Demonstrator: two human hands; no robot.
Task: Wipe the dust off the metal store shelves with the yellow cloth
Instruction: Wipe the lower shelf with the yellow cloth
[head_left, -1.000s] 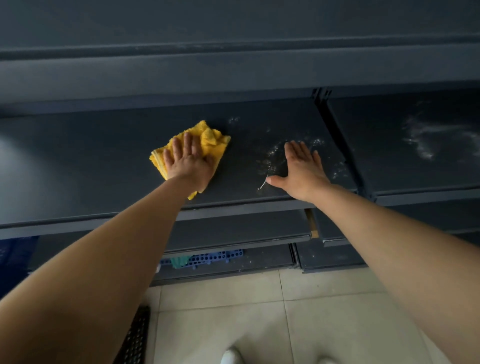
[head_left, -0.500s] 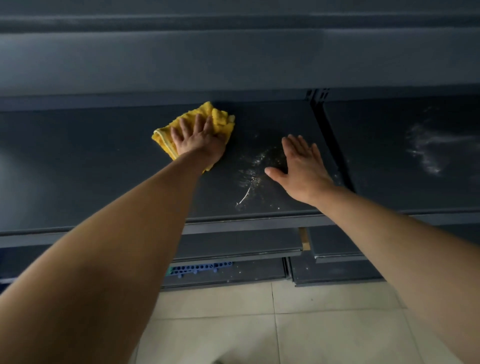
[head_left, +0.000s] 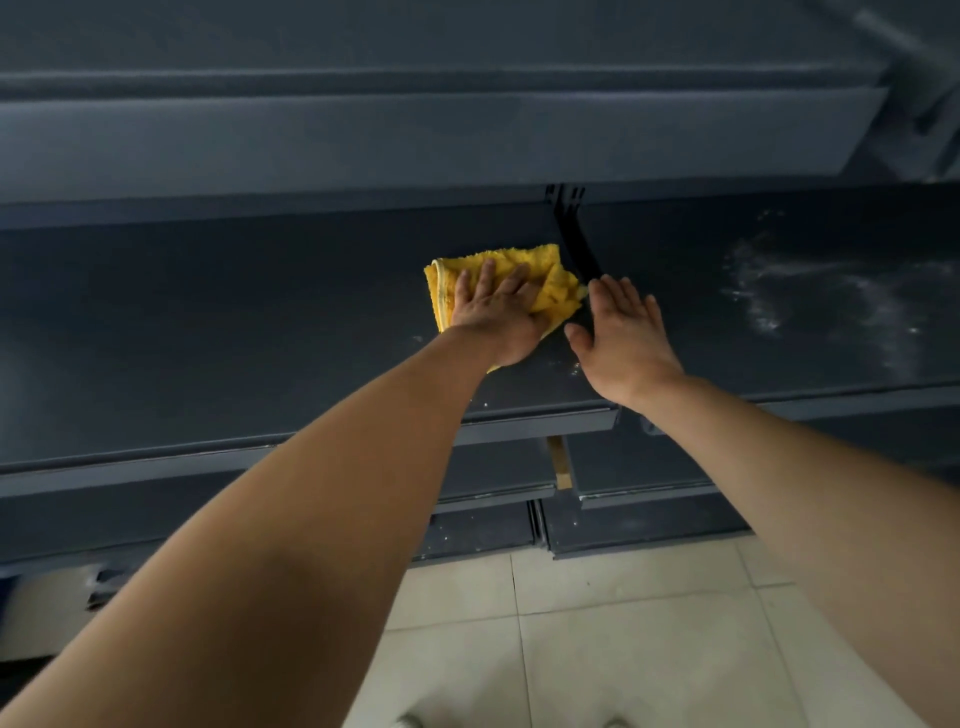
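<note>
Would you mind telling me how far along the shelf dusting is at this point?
Done: the left stretch of this shelf looks clean and dark. In hand: the left hand presses the yellow cloth flat at the shelf's right end; the right hand lies flat beside it, with a few white specks near the front edge. Left: the white dust patch on the neighbouring shelf to the right.
</note>
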